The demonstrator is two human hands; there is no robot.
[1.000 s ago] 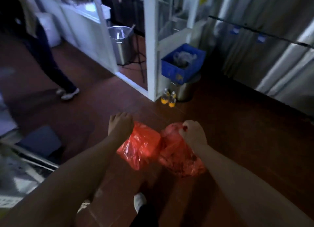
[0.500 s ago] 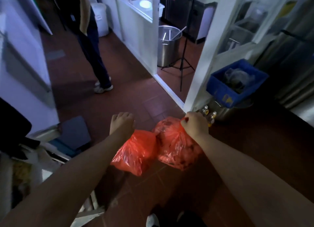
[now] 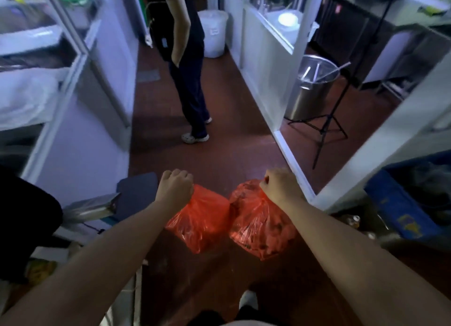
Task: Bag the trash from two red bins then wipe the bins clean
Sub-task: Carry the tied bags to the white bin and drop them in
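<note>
Above the red floor (image 3: 219,155), hands grip two touching red bags (image 3: 202,218).

The bystander (image 3: 188,64) is cut off above the chest by the top edge. The blue crate (image 3: 400,203) runs off the right edge. Both bags' (image 3: 202,218) necks are hidden inside the fists.

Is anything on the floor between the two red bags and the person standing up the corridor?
No. In the head view, only bare red-brown floor lies between the red bags and the standing person.
</note>
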